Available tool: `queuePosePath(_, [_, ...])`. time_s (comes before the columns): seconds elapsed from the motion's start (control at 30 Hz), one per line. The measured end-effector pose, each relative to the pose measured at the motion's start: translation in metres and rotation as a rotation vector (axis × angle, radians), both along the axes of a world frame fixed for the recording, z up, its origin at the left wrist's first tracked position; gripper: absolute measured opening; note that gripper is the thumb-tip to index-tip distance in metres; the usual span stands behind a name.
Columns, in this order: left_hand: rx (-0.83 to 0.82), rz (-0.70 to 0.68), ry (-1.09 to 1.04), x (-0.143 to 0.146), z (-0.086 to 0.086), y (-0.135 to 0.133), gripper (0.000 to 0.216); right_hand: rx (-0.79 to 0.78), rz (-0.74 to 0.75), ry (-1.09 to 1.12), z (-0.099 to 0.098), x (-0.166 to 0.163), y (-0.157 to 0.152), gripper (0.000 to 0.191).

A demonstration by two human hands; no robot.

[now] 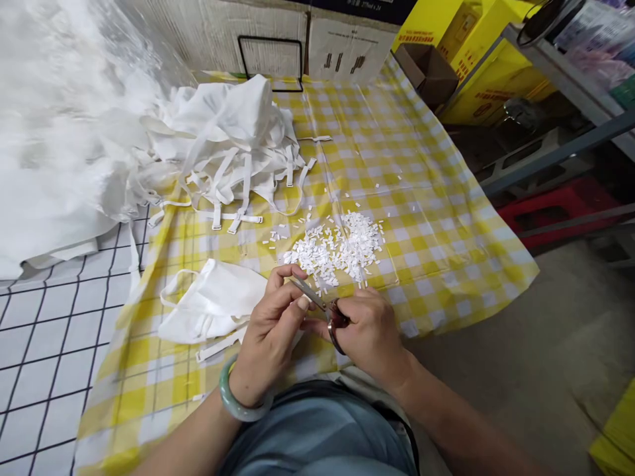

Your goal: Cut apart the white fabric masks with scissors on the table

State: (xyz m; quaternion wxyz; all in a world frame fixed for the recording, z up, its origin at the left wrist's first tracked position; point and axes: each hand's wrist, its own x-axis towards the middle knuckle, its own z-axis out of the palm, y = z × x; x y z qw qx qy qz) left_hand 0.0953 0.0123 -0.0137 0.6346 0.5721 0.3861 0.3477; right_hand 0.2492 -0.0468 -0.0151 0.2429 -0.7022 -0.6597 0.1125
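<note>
My right hand (pixel 367 330) grips a small pair of scissors (pixel 331 324) by the dark handles. The blades point up and left, reaching to the fingers of my left hand (pixel 278 324). Thumb and fingers of that hand are pinched on a white strap, mostly hidden by the fingers. A white fabric piece (pixel 218 297) with a looped strap lies beside and partly under my left hand. Just beyond both hands is a loose pile of small white clippings (pixel 360 241) on the yellow checked cloth (pixel 431 218).
A heap of white fabric pieces with straps (pixel 238 125) and clear plastic wrapping (pixel 94 99) covers the left side. Cardboard boxes (pixel 352 49) and a black wire stand (pixel 270 59) line the back. A metal shelf (pixel 560 79) and red stool (pixel 555 211) stand to the right.
</note>
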Motion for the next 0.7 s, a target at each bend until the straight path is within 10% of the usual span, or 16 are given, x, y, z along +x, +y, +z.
queuePosePath(0.3, [-0.227, 0.058, -0.116, -0.042, 0.008, 0.009, 0.025, -0.069, 0.010, 0.208, 0.010, 0.029, 0.019, 0.049])
queuePosePath(0.5, [0.201, 0.419, 0.246, -0.140, 0.025, 0.012, 0.023, -0.075, 0.430, 0.413, 0.011, -0.034, 0.030, 0.049])
queuePosePath(0.7, [-0.076, 0.398, 0.026, -0.124, 0.018, -0.025, 0.023, 0.006, 0.466, 0.344, 0.033, -0.086, 0.047, 0.041])
